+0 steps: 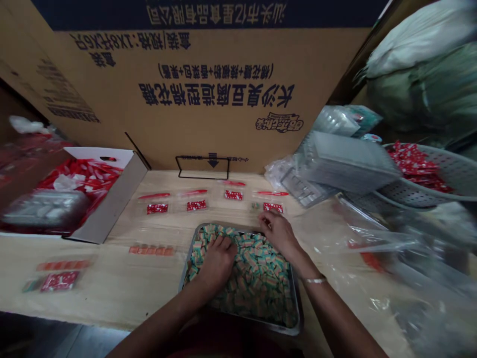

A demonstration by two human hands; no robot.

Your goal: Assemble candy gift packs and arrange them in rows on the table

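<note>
Forearms enter from the bottom edge, a thin bangle (315, 280) on the right wrist. Left hand (218, 263) is curled down into a heap of striped green-and-orange wrapped candies (257, 286), fingers buried, so any grip is hidden: cannot tell. Right hand (278, 233) is over the far corner of the steel tray (297, 303), fingertips pinched together; too small to tell if they hold anything. Tray sits at the table's near edge, heap covering almost its whole floor.

Laid out past the far rim: four clear packets (196, 205) in a row, each with a red label, red sticks lying just beyond them. Rightmost has a small candy beside its label. Orange strip (152, 250) lies left of the tray; farther left, another packet (59, 282) lies below a second strip.

Edges: white carton (112, 199) of red packets hems the left side of the wooden table (112, 288). Loose plastic sheet (354, 238) crowds the right, close to the right forearm. Cardboard panel (186, 94) closes the far side.
</note>
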